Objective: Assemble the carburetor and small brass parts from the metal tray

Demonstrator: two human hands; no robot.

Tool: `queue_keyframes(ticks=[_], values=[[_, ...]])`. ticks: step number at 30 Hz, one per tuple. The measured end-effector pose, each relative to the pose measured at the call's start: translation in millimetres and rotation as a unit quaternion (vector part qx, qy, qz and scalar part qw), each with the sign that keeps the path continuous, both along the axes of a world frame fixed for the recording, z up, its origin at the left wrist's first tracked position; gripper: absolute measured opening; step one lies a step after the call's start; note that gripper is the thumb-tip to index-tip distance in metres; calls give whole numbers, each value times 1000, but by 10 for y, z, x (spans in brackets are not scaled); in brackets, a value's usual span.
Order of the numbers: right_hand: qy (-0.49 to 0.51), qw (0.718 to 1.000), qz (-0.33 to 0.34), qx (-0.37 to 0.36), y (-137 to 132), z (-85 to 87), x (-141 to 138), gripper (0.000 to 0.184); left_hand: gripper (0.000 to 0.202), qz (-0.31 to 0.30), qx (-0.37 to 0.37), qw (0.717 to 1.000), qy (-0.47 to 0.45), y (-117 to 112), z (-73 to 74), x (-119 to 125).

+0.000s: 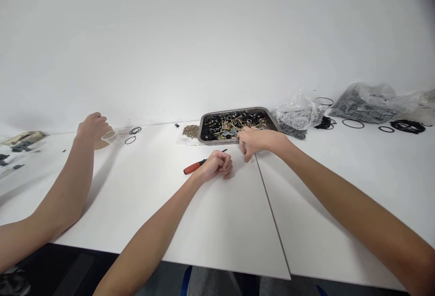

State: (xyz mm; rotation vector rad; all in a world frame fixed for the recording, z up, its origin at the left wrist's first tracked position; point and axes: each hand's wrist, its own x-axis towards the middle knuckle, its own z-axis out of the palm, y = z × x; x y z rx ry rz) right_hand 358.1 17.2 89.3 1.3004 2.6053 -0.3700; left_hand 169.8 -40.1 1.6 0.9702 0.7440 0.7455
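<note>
My left hand (217, 164) rests on the white table (210, 223) as a loose fist, its fingers curled under; whatever is inside is hidden. A red-handled screwdriver (192, 167) lies just behind it, apparently not gripped. My right hand (255, 142) is at the front edge of a metal tray (203, 123) filled with black rings and brass-coloured parts. Its fingers are bent down and pinched together near the table, over something too small to name.
Another person's arm reaches from the left to a clear plastic cup (112, 137). Black O-rings (135, 130) and a heap of small brass pieces (190, 130) lie near the tray. Plastic bags of parts (299, 112) and more rings (353, 123) sit at the right.
</note>
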Motion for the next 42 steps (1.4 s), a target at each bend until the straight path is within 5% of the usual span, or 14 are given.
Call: queue_keyframes(ticks=[3, 9, 13, 18, 22, 27, 38, 42], values=[[-32, 999, -34, -21, -41, 43, -27, 31, 37, 8, -12, 1000, 8, -4, 13, 50], [-50, 997, -47, -28, -84, 62, -59, 42, 37, 15, -24, 1000, 12, 0, 53, 108], [-53, 998, -43, -10, -73, 41, -65, 46, 15, 16, -26, 999, 12, -7, 74, 86], [-54, 998, -28, -20, -17, 22, -75, 32, 39, 16, 3, 1000, -3, -35, 80, 70], [-42, 998, -29, -42, -12, 26, -87, 26, 23, 12, 10, 1000, -4, -51, 89, 88], [-25, 998, -44, -28, -43, 26, -85, 14, 34, 6, 16, 1000, 0, -36, 97, 102], [-39, 998, 52, -15, -60, -48, -91, 35, 37, -9, 27, 1000, 12, -11, 43, 66], [-45, 997, 63, -13, -46, -100, -98, 27, 10, -27, 43, 999, -7, 2, 21, 20]])
